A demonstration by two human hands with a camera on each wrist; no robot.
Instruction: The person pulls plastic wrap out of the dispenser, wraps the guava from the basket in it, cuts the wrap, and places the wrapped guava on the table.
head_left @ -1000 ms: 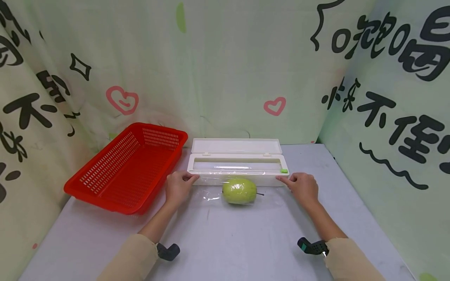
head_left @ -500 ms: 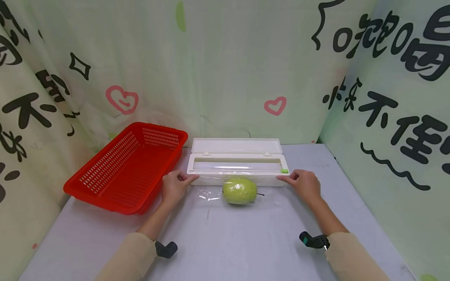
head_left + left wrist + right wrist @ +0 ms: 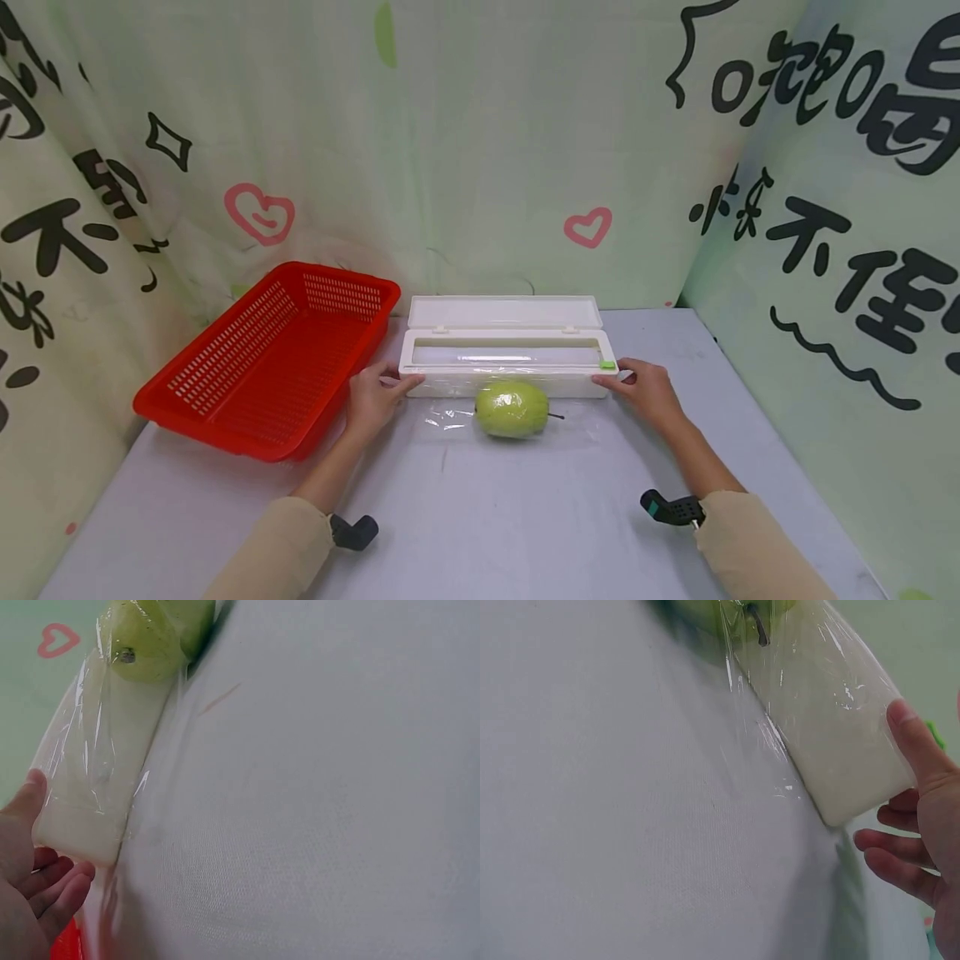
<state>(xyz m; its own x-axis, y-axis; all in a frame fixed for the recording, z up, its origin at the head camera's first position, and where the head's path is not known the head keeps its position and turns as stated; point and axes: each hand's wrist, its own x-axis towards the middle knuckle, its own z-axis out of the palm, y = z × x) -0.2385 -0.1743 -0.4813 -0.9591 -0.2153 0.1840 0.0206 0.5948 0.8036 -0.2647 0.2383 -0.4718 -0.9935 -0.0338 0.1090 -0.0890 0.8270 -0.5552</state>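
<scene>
Together, the left hand and right hand grip the ends of a long white box. Its lid is open. Clear wrap goes over a green fruit, which sits on the table just in front of the box. A red basket is beside the left hand.

1. Lower left, I see the left hand gripping the end of a pale box, thumb at its edge.
2. Clear film covers the box and reaches over a green fruit at the top.
3. White tabletop fills the right; a pink heart sits upper left.
</scene>
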